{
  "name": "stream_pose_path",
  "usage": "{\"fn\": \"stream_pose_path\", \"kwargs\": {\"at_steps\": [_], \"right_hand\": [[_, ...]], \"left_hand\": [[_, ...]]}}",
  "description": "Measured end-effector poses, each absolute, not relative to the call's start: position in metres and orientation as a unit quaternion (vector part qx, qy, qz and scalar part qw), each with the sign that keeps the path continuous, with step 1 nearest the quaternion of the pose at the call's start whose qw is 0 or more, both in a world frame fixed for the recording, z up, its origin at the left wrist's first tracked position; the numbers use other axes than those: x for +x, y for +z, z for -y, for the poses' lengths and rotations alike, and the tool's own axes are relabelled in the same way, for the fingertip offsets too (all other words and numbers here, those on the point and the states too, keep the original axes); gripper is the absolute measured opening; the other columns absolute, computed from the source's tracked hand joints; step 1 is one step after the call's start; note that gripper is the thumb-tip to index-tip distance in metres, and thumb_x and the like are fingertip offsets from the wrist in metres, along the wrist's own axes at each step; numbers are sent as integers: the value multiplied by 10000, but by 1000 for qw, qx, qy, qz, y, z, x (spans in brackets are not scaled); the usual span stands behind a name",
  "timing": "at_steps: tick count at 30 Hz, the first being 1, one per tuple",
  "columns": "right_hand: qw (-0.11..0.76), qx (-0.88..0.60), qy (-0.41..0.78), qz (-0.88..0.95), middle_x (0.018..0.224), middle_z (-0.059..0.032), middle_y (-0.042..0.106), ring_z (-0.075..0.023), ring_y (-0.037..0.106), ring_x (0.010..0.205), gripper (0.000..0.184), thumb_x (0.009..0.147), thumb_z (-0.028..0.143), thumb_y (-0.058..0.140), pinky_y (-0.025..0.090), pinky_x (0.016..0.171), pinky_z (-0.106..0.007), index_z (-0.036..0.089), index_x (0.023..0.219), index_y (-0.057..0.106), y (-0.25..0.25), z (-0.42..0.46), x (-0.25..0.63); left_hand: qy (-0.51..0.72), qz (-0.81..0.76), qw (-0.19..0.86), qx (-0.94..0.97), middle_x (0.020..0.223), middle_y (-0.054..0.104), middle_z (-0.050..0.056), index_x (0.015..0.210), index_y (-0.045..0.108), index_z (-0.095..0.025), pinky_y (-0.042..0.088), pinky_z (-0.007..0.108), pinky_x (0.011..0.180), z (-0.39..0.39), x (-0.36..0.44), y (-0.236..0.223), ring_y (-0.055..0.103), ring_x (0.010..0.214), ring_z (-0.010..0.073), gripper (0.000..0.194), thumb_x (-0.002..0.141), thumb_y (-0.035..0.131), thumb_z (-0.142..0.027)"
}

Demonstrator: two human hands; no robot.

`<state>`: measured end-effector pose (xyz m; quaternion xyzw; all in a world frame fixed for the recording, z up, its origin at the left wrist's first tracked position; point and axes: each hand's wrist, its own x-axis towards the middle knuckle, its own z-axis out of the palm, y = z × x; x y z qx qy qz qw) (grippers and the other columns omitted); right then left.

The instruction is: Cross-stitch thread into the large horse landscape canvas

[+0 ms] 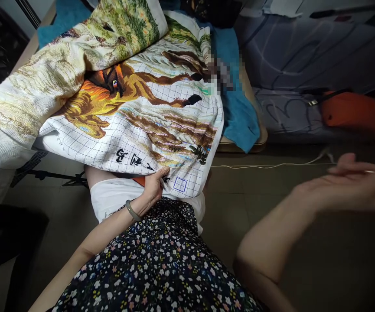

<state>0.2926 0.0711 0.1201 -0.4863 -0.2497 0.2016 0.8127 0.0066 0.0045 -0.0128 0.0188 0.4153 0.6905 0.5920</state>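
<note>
My left hand [154, 187] grips the near edge of a cross-stitch cloth [105, 149], thumb on top and fingers hidden underneath. The cloth is white with a grid, black characters and a stitched picture in orange, brown and green. From its lower part a pale thread [259, 166] stretches right across the gap to my right hand [366, 184]. That hand is raised far out at the right, blurred, its fingers drawn together at the thread's end. A small bright glint shows at the fingers; whether it is a needle or a ring I cannot tell.
Under the cloth lies a blue towel [242, 125] on a table with a pale edge [261, 136]. At the left the cloth's rolled part [21, 104] hangs over. A grey patterned sofa [281, 56] bears an orange bag [353, 115]. Dark stand legs [53, 177] are below left.
</note>
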Motion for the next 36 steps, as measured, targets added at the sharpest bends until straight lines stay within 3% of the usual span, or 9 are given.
{"fn": "stream_pose_path", "kwargs": {"at_steps": [2, 4, 6, 8, 10, 12, 24, 36], "right_hand": [[810, -456, 90, 358, 463, 99, 490, -60, 483, 370, 230, 879, 142, 445, 542, 595, -250, 257, 679, 453, 103, -70, 263], [730, -478, 199, 447, 402, 109, 467, -74, 406, 299, 117, 849, 194, 512, 538, 518, -291, 233, 743, 481, 82, -62, 226], [628, -491, 344, 496, 376, 129, 387, -57, 319, 278, 107, 835, 268, 552, 472, 415, -242, 211, 760, 502, 61, -49, 190], [488, -501, 435, 567, 427, 98, 432, -65, 401, 344, 95, 819, 282, 577, 403, 389, -196, 192, 797, 560, 44, -32, 160], [375, -503, 449, 636, 497, 54, 506, -78, 473, 429, 124, 831, 271, 552, 391, 422, -190, 177, 868, 624, 31, -19, 140], [324, -508, 416, 682, 551, 22, 562, -87, 500, 477, 177, 841, 260, 526, 406, 469, -197, 168, 907, 663, 24, -12, 130], [328, -538, 335, 700, 641, -31, 670, -126, 588, 562, 245, 815, 269, 512, 428, 521, -205, 150, 891, 711, 21, -14, 121], [277, -557, 251, 742, 580, -21, 660, -126, 524, 479, 223, 784, 201, 515, 395, 535, -239, 196, 832, 733, 33, -17, 115]], "left_hand": [[688, -414, 596, 19, 749, 669, -8, 853, 666, -167, 448, 307, 837, -4, 6, -11, 600, 715, 122, 413, 473, 825, -146], [679, -417, 604, 16, 716, 655, -16, 800, 662, -161, 449, 297, 816, -4, 5, -11, 587, 685, 112, 359, 479, 822, -154], [672, -423, 608, 17, 690, 642, -21, 752, 654, -156, 447, 287, 794, -4, 4, -10, 575, 662, 105, 314, 485, 819, -164], [667, -429, 608, 23, 667, 630, -21, 720, 648, -151, 446, 278, 769, -4, 4, -10, 563, 644, 102, 285, 491, 816, -173], [665, -433, 608, 30, 655, 623, -20, 703, 645, -148, 446, 270, 746, -4, 4, -9, 556, 632, 101, 270, 494, 813, -175], [665, -435, 606, 34, 674, 632, -16, 715, 647, -152, 448, 269, 743, -4, 5, -9, 564, 646, 105, 274, 496, 812, -176], [672, -428, 603, 43, 741, 657, -8, 880, 657, -176, 449, 294, 809, -4, 6, -4, 595, 732, 130, 391, 515, 800, -159], [676, -433, 594, 51, 777, 665, -6, 825, 658, -174, 452, 279, 811, -5, 5, -7, 612, 769, 131, 337, 517, 794, -158]]}}
